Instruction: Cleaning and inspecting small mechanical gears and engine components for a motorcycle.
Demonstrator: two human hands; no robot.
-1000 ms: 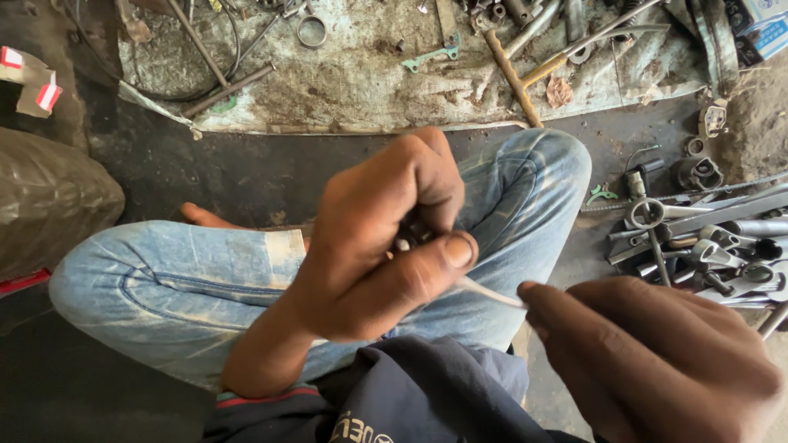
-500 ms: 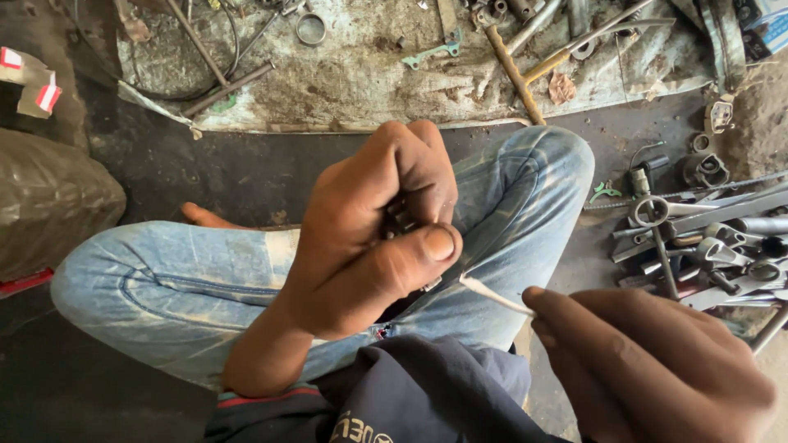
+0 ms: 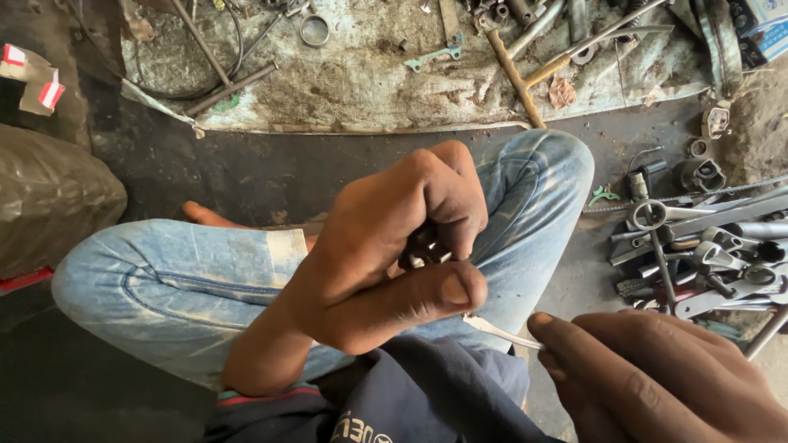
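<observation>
Strip: a thin pale strip [image 3: 501, 331] runs between the two hands, low and right of centre, over the lap.
Metal part: a small dark metal piece [image 3: 424, 250] sits inside the left fist, mostly hidden; its kind cannot be told.
Left hand: the left hand [image 3: 394, 254] is curled shut around the metal piece, thumb pressed across the front, the strip's near end coming out just beneath the thumb tip.
Right hand: the right hand [image 3: 657, 381], at the lower right corner, has its fingertips closed on the strip's far end.
Hands together: near each other but not touching, joined only by the strip.
Legs: folded legs in faded blue jeans [image 3: 180, 279] lie under the hands, the raised knee behind the left fist; a bare foot [image 3: 205, 216] shows by the thigh.
Floor: dark, oily floor [image 3: 263, 168] around the legs.
Tools, right: a heap of spanners [image 3: 706, 254] lies on the floor just right of the knee.
Mat: a dirty grey mat [image 3: 369, 78] across the top carries rods, a metal ring [image 3: 313, 30] and a wooden-handled hammer [image 3: 515, 74].
Left edge: a dark sack [image 3: 49, 197] sits beside the thigh.
</observation>
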